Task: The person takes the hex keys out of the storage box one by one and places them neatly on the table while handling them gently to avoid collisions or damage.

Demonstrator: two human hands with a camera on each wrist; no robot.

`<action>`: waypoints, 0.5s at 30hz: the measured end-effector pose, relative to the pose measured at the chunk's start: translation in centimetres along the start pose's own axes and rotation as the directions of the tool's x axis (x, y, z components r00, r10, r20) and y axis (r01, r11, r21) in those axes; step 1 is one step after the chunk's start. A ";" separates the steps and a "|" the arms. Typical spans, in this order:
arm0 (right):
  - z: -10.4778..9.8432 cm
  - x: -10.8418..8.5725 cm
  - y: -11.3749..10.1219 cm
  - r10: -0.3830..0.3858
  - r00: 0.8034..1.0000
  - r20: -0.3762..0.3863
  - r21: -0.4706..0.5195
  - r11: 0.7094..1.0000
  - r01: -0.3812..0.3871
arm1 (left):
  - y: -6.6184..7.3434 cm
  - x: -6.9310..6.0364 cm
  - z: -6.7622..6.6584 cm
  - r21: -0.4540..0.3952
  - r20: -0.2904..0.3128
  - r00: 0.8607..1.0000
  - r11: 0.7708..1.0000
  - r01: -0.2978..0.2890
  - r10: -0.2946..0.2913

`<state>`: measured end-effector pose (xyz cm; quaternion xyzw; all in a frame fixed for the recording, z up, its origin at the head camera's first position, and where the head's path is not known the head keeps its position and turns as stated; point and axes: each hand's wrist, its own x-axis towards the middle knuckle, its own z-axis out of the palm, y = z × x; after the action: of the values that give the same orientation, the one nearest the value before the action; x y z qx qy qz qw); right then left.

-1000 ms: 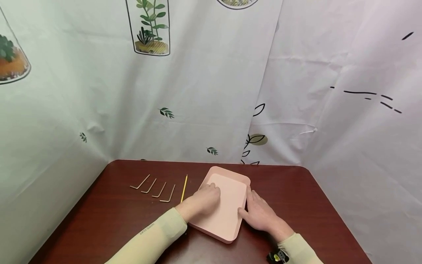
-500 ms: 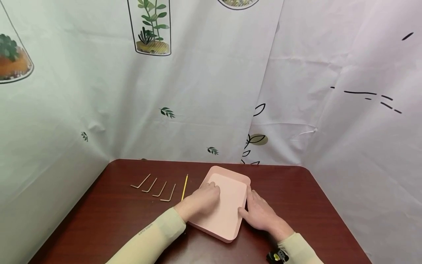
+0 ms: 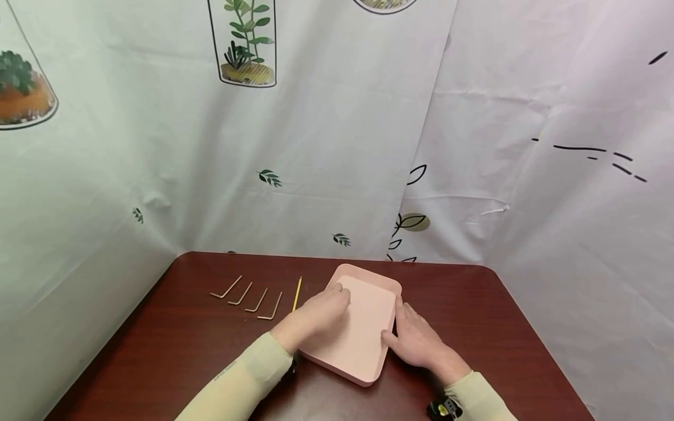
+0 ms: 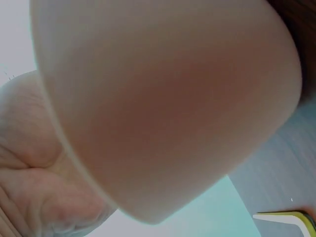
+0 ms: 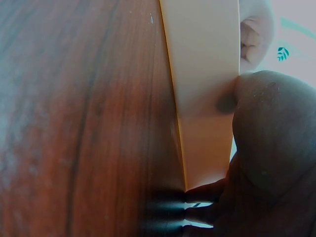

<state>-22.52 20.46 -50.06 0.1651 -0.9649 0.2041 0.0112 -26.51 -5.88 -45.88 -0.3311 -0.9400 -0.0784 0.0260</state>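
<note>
A shallow pink tray lies at a slant on the dark red-brown table. My left hand reaches over its left wall, with bent fingers down inside near the tray's floor. What those fingertips touch or hold is hidden beneath the hand. At the opposite side, my right hand grips the right wall. In the right wrist view its thumb crosses the rim, while the fingers lie along the outside, close to the tabletop. The tray's wall fills much of the left wrist view.
Several L-shaped hex keys lie in a row left of the tray. A thin yellow stick, like a pencil, lies between them and the tray, partly covered by the left forearm. White printed cloth hangs behind and beside the table.
My left hand has shifted slightly up and away inside the tray. The right hand keeps its grip on the wall. The whole head view has drifted a little.
</note>
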 end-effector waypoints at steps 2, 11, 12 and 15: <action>0.0 0.0 0.0 0.004 1.000 0.000 0.000 1.000 -0.004 | -0.2 0.0 -0.2 0.001 -0.007 1.000 1.000 0.002 -0.002; -0.1 0.0 -0.1 0.002 1.000 -0.003 0.000 1.000 -0.002 | -1.0 -0.3 -1.0 -0.011 -0.037 0.999 1.000 0.018 -0.018; 0.0 0.0 0.0 0.002 1.000 -0.001 -0.001 1.000 -0.002 | -1.2 -0.3 -1.1 -0.003 -0.049 0.999 1.000 0.007 -0.007; 0.0 0.0 0.0 0.002 1.000 0.001 0.003 1.000 -0.002 | -1.8 -0.6 -1.3 0.022 -0.063 0.998 1.000 -0.005 0.007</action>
<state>-22.54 20.42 -50.03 0.1641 -0.9648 0.2054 0.0101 -27.14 -7.83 -44.85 -0.3309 -0.9385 -0.0784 0.0598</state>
